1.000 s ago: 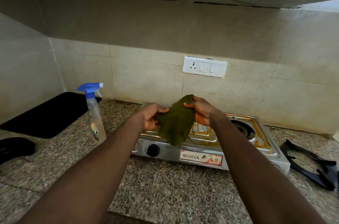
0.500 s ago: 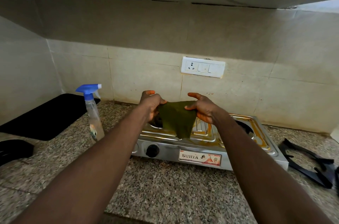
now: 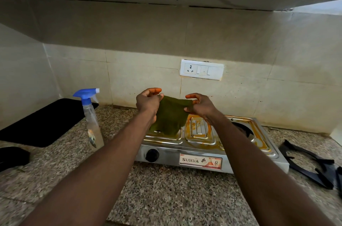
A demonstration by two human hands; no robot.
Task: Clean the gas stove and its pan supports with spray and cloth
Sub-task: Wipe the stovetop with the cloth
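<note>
Olive-green cloth (image 3: pixel 171 115) stretched between both hands at frame centre, held in the air above the left half of the stove; my left hand (image 3: pixel 148 103) pinches the upper left corner, fingers closed on fabric; my right hand (image 3: pixel 200 106) pinches the upper right edge, thumb and forefinger shut on it, other fingers loose; cloth hangs down, lower edge near the steel top, can't tell if it touches.

Gas stove (image 3: pixel 203 142) sits on the granite counter (image 3: pixel 166 198) centre-right; steel top shows orange-brown staining around the middle panel and along the right burner rim, so I judge wiping not finished, maybe barely started; left burner hidden behind cloth.

Pan support (image 3: pixel 311 168) off the stove, lying on the counter at right edge of frame; second one partly cut off at the frame edge, can't confirm; removal step looks done, cleaning of them still left as far as I can judge.

Spray bottle (image 3: pixel 91 120), blue trigger, upright on the counter left of the stove, well apart from both hands; black mat (image 3: pixel 42 124) at far left.
</note>
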